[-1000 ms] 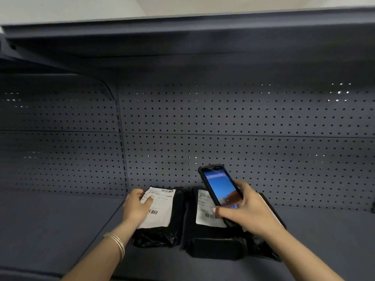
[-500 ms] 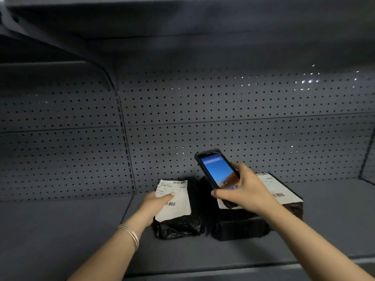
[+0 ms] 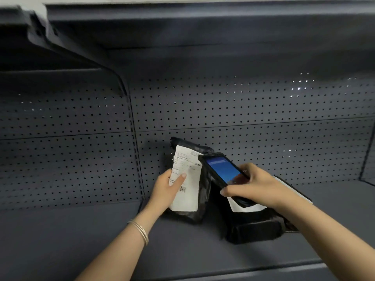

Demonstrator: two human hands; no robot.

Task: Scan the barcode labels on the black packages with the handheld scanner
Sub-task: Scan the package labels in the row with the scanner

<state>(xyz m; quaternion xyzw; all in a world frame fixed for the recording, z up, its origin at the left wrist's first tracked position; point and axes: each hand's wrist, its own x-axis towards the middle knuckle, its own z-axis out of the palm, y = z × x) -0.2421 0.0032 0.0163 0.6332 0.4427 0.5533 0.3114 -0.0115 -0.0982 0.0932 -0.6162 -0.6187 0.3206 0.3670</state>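
Left hand (image 3: 165, 189) gripping tilted bag (image 3: 203, 179), label (image 3: 187, 179) outward; right hand (image 3: 253, 187) clamped on scanner (image 3: 222, 169). Scan apparently underway. Next: scanner nose onto barcode (image 3: 182, 189).

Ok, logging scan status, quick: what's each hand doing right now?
Left hand: closed on the left black package, tilting it up, thumb on its label.
Right hand: closed on the handheld scanner.

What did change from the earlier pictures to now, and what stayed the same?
The left hand has taken the left package in its grip and tipped it up from lying flat, so its label faces the scanner. The right hand still holds the scanner; the right package stays on the shelf.
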